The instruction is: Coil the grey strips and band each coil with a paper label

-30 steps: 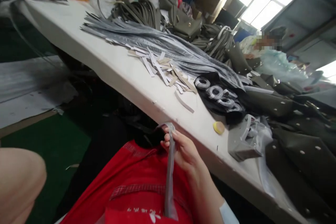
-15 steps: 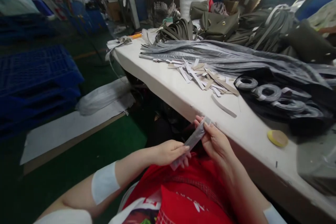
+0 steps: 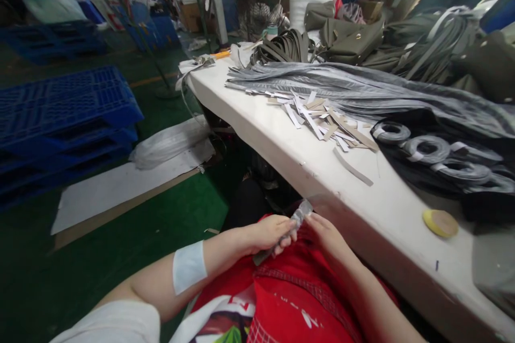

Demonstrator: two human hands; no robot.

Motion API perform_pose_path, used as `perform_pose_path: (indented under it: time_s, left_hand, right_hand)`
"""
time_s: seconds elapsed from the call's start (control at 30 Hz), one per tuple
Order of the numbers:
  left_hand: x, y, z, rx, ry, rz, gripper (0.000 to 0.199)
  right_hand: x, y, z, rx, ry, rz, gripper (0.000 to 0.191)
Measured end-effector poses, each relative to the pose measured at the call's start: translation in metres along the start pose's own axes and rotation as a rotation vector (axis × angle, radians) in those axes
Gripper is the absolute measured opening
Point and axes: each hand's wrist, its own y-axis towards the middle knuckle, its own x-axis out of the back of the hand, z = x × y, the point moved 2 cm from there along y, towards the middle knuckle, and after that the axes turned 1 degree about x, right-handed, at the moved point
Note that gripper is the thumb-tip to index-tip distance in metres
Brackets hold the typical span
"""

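Observation:
Above my lap, my left hand (image 3: 276, 233) is closed around a grey strip (image 3: 299, 215) of soft, shiny material. The strip is crumpled towards its upper end, and its lower end pokes out below my left palm. Fingers of my right hand (image 3: 328, 233) meet the strip near that upper end; their tips are partly hidden behind it. On the white table (image 3: 277, 144) in front lie a pile of short white and tan strips (image 3: 322, 120) and a single curved grey strip (image 3: 353, 167).
Long grey strips (image 3: 362, 83) run along the table, with olive bags (image 3: 354, 37) behind. Coiled grey rings (image 3: 426, 147) lie on black cloth, near a yellow tape roll (image 3: 440, 223). Blue pallets (image 3: 68, 107) and a white board (image 3: 132, 187) are on the floor at left.
The strip, stretched smooth between both hands before, is now bunched and crumpled. My right hand has come down and closer to my left. The view has shifted slightly.

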Motion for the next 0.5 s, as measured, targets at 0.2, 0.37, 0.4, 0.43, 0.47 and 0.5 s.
perform_pose_path:
  time_s: [0.2,0.37,0.4,0.43,0.47,0.5]
  left_hand:
    - [-0.006,0.001,0.006,0.027,0.232,0.114,0.059]
    - [-0.013,0.002,0.004,0.126,0.268,0.226,0.051]
    - [-0.011,0.0,0.005,0.164,0.237,0.257,0.05]
    - [-0.009,-0.002,0.005,0.199,0.212,0.288,0.049]
    - [-0.007,-0.005,0.005,0.231,0.192,0.307,0.05]
    - [-0.004,-0.008,0.006,0.259,0.171,0.312,0.05]
  right_hand:
    - [0.01,-0.028,0.007,0.62,-0.932,0.168,0.056]
    - [0.005,-0.022,-0.008,0.678,-1.236,0.235,0.039]
    - [0.007,-0.02,-0.009,0.685,-1.28,0.215,0.036]
    - [0.009,-0.017,-0.009,0.689,-1.309,0.204,0.034]
    - [0.01,-0.015,-0.008,0.689,-1.324,0.203,0.033]
    - [0.012,-0.014,-0.008,0.683,-1.326,0.201,0.032]
